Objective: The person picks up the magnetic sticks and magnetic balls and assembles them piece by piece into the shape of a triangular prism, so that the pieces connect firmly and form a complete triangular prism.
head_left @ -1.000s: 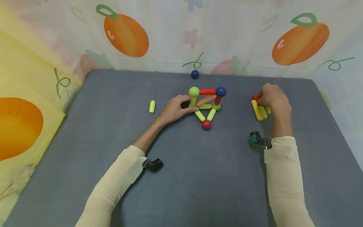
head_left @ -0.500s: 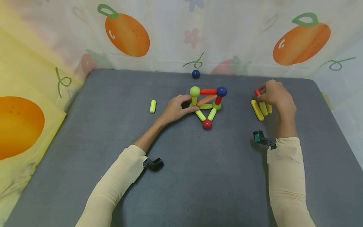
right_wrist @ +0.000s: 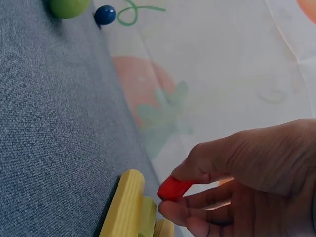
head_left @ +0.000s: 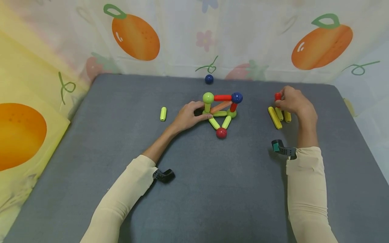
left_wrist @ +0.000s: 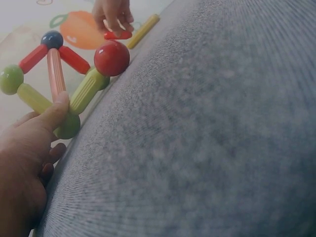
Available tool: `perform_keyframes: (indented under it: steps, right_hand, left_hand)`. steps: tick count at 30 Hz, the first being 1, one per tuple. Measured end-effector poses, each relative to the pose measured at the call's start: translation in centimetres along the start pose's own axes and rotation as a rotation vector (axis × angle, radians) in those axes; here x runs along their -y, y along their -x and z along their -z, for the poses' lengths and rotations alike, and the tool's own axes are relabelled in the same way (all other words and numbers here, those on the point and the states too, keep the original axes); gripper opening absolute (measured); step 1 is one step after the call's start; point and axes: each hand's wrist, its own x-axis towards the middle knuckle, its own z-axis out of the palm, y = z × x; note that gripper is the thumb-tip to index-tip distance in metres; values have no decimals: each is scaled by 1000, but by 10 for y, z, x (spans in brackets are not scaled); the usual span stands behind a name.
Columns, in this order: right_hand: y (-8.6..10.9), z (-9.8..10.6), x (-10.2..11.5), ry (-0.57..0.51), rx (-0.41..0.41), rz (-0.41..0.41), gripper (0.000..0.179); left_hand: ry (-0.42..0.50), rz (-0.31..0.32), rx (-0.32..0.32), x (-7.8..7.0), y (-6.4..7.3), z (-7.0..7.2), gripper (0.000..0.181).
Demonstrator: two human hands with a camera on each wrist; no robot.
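A ball-and-stick toy structure (head_left: 223,98) stands near the table's middle, with green, blue and red balls joined by coloured sticks. My left hand (head_left: 191,114) pinches it at its lower left green ball (left_wrist: 68,127), the thumb lying over the joint. At the right, my right hand (head_left: 297,101) holds a short red stick (head_left: 278,97) between thumb and fingers. In the right wrist view the red stick (right_wrist: 174,188) is partly covered by the fingertips. Just below that hand lie a longer yellow stick (head_left: 275,118) and shorter yellow-green sticks (head_left: 279,114).
A lone yellow-green stick (head_left: 163,114) lies left of the structure. One loose dark blue ball (head_left: 209,79) sits at the table's back edge, against the fruit-print curtain (head_left: 182,37). The grey table (head_left: 206,189) extends in front of both arms.
My right hand has lifted the red stick off the yellow sticks, shifted slightly right, and turned it more upright. The left hand and the structure stay in place.
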Motion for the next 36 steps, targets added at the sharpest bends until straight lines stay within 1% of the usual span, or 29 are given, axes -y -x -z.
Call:
perform_keyframes:
  steps: [2,5,7,9,12,13,15,16,19,22,26,29,32,36]
  right_hand:
    - [0,1,-1,-11,-7,6,35]
    - [2,3,1,-37,-26,36,33]
    - [5,6,5,-46,-40,69,33]
    - [11,10,10,-62,-35,101,33]
    - [21,15,22,-55,-21,169,26]
    - [25,17,26,-54,2,197,24]
    - [34,19,35,-43,59,276,17]
    - [38,19,40,-34,95,318,14]
    - [47,18,59,-22,226,441,14]
    - [48,10,82,-10,315,520,15]
    - [41,-9,110,35,370,600,17]
    - [33,-25,124,74,381,669,17]
    - [27,-37,133,89,381,705,16]
    - [21,-46,137,100,383,701,17]
  left_hand:
    - [-1,-7,-1,0,0,0,27]
    - [-1,-19,0,1,-1,0,25]
    - [1,-24,-1,1,-1,0,25]
    - [2,-22,-1,1,-1,0,24]
    - [1,-16,0,1,-1,0,24]
    - [1,-15,0,0,-1,0,24]
    - [-3,-12,3,0,-1,0,24]
    - [-4,-14,4,0,-1,0,24]
    - [-3,-16,3,0,-1,-1,24]
    - [0,-17,2,1,-1,-1,24]
    - [6,-10,3,1,-1,0,24]
    - [4,-8,1,2,-1,0,24]
    - [7,-14,-2,1,-1,0,23]
    - [15,-18,0,1,-2,0,22]
